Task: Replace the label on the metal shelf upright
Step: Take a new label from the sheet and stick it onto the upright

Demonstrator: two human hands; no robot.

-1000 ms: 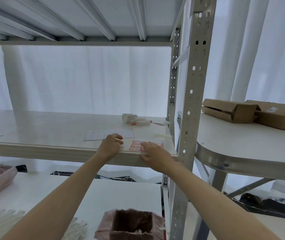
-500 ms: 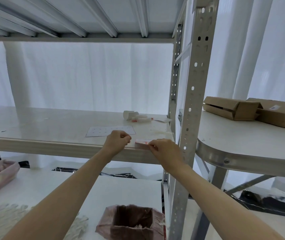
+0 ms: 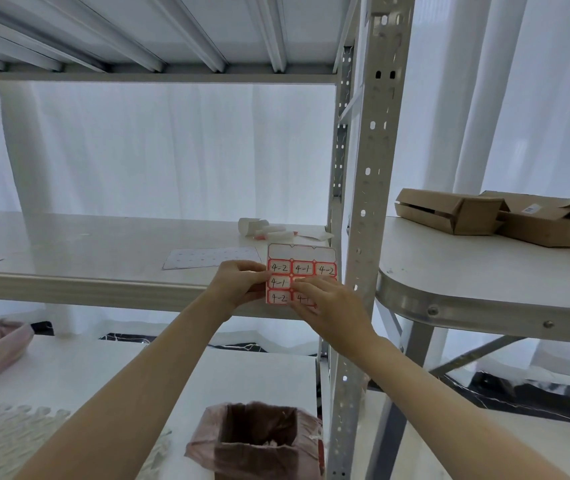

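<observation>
A label sheet [image 3: 300, 268] with red-bordered stickers marked 4-1 and 4-2 is held upright in front of the shelf edge. My left hand [image 3: 240, 282] pinches its left edge. My right hand [image 3: 325, 306] rests its fingertips on the sheet's lower right stickers, covering some of them. The perforated grey metal shelf upright [image 3: 371, 188] stands just right of the sheet. I see no label on the visible part of the upright.
A used backing sheet [image 3: 207, 258] and a small paper roll with scraps [image 3: 259, 228] lie on the shelf board [image 3: 86, 268]. A bin lined with a pink bag [image 3: 259, 441] stands below. Cardboard boxes [image 3: 505, 216] sit on the round-cornered table [image 3: 484, 306] to the right.
The label sheet lay flat on the shelf with both hands on it; both hands have lifted it off and tipped it upright facing me.
</observation>
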